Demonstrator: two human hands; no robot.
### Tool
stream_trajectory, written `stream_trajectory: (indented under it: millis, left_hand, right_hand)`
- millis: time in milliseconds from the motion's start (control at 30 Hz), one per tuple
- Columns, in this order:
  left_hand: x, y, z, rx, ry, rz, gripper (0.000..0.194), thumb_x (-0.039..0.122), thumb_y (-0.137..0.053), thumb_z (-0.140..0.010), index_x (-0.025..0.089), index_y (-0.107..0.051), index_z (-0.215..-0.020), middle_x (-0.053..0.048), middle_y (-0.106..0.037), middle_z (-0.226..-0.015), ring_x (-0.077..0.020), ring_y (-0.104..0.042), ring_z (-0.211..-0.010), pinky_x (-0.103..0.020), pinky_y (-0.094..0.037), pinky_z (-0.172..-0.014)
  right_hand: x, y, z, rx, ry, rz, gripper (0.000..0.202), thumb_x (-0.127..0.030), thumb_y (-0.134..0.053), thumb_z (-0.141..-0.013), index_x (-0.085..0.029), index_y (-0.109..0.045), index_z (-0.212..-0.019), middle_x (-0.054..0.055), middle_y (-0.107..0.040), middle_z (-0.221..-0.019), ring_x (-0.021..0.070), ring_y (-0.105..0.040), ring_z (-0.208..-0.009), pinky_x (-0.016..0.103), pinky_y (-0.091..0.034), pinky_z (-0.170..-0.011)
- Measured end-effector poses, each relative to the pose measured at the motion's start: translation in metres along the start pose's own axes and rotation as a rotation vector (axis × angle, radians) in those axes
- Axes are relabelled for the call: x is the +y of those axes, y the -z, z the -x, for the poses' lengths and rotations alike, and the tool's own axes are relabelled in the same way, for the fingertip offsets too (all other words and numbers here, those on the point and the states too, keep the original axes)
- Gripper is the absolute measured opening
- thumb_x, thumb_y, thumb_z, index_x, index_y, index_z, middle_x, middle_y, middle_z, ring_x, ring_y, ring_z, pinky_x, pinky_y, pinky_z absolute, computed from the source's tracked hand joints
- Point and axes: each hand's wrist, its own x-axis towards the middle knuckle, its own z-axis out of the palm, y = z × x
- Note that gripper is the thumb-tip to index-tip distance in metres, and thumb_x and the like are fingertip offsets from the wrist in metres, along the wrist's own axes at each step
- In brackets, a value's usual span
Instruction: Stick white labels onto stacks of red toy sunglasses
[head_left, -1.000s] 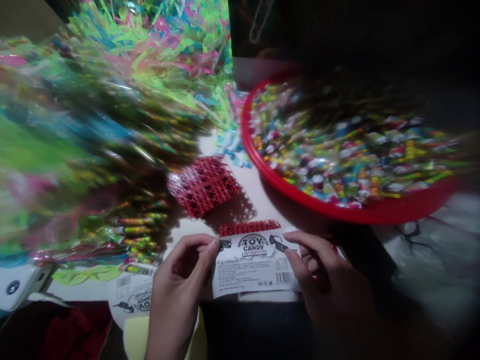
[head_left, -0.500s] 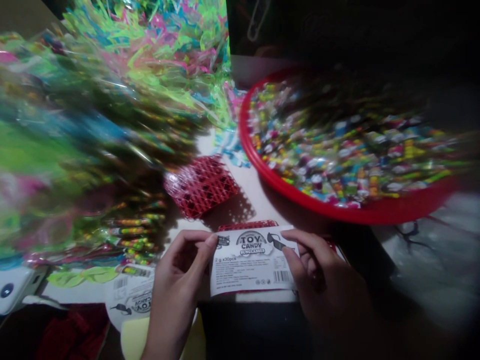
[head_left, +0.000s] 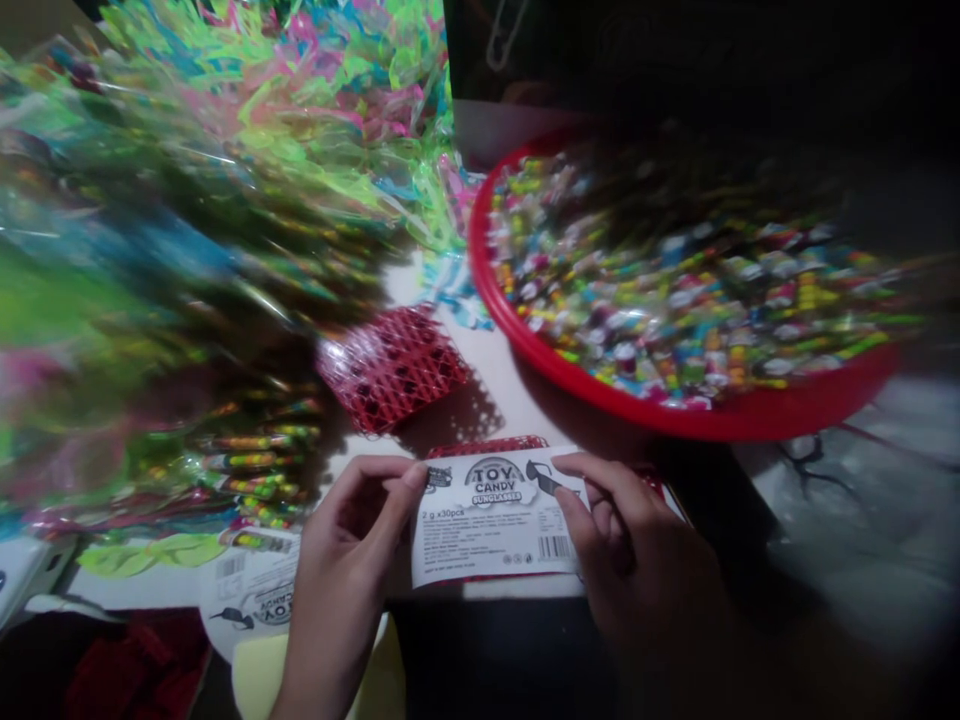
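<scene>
A white printed label (head_left: 487,520) reading "Toy Candy Sunglasses" is stretched between my two hands. My left hand (head_left: 352,540) pinches its left edge between thumb and fingers. At the right edge, my right hand (head_left: 637,530) grips it the same way. Beneath the label lies something red with a lattice pattern (head_left: 491,443), mostly covered by the paper. Just beyond it, a red lattice basket (head_left: 394,370) rests on the white table (head_left: 517,400).
A red basin (head_left: 600,385) heaped with wrapped candies stands at the right. Clear bags of candies (head_left: 262,465) and a pile of bright plastic pieces (head_left: 322,110) fill the left and back. Another label (head_left: 262,595), a yellow object (head_left: 262,670) and a white device (head_left: 30,580) lie front left.
The whole view has shifted slightly, so everything sits a little further left. Both hands keep the same hold on the label.
</scene>
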Motion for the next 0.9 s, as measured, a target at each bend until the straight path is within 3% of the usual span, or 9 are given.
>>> stream_trajectory:
  millis: [133, 267, 767, 900]
  left_hand:
    - [0.0020, 0.0018, 0.0000, 0.009, 0.013, -0.025, 0.027, 0.051, -0.090, -0.086, 0.026, -0.081, -0.084, 0.004, -0.060, -0.068, -0.0110, -0.046, -0.062, -0.016, -0.038, -0.054]
    - [0.0028, 0.0012, -0.0001, 0.009, 0.017, 0.001, 0.029, 0.053, -0.091, -0.084, 0.026, -0.080, -0.081, 0.005, -0.057, -0.066, -0.0105, -0.045, -0.061, -0.015, -0.038, -0.054]
    - [-0.0030, 0.0028, -0.0012, -0.008, 0.032, 0.015, 0.025, 0.050, -0.090, -0.087, 0.027, -0.080, -0.086, 0.005, -0.056, -0.067, -0.0119, -0.045, -0.063, -0.018, -0.038, -0.056]
    - [-0.0028, 0.0050, 0.0000, -0.010, 0.029, -0.025, 0.025, 0.051, -0.089, -0.088, 0.027, -0.082, -0.087, 0.005, -0.057, -0.067, -0.0129, -0.046, -0.064, -0.021, -0.036, -0.055]
  right_hand:
    - [-0.0010, -0.0011, 0.0025, 0.003, 0.012, 0.021, 0.026, -0.031, -0.052, -0.111, -0.022, -0.071, -0.126, 0.007, -0.084, -0.107, 0.0261, -0.082, -0.096, 0.042, -0.064, -0.094]
    - [0.0002, -0.0044, 0.0036, -0.003, 0.013, -0.010, 0.026, -0.030, -0.051, -0.113, -0.022, -0.069, -0.130, 0.006, -0.084, -0.116, 0.0254, -0.081, -0.108, 0.040, -0.063, -0.097]
    - [0.0001, -0.0071, 0.0042, 0.021, 0.067, 0.045, 0.024, -0.026, -0.052, -0.112, -0.020, -0.068, -0.128, 0.008, -0.083, -0.117, 0.0253, -0.080, -0.110, 0.038, -0.060, -0.101]
    - [-0.0005, -0.0063, 0.0024, 0.019, 0.077, 0.044, 0.023, -0.027, -0.051, -0.113, -0.020, -0.068, -0.127, 0.007, -0.083, -0.114, 0.0245, -0.080, -0.106, 0.037, -0.060, -0.096]
